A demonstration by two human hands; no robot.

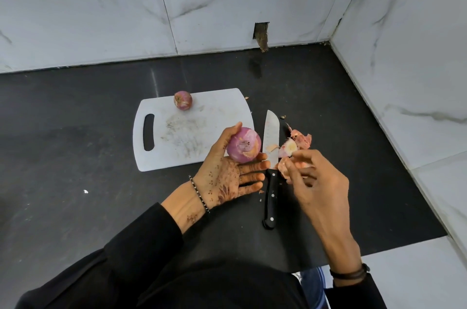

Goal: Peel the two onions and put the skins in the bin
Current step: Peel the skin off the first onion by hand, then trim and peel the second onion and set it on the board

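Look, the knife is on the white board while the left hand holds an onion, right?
No. The head view shows the knife on the black counter beside the white board. The left hand does hold an onion.

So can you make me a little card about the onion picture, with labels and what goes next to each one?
left hand: holds the partly peeled onion
right hand: pinches a skin piece
other onion: looks unpeeled, at the far edge of the cutting board
knife: lies flat on the counter, between the hands
skin pile: on the counter, right of the blade
bin: not seen
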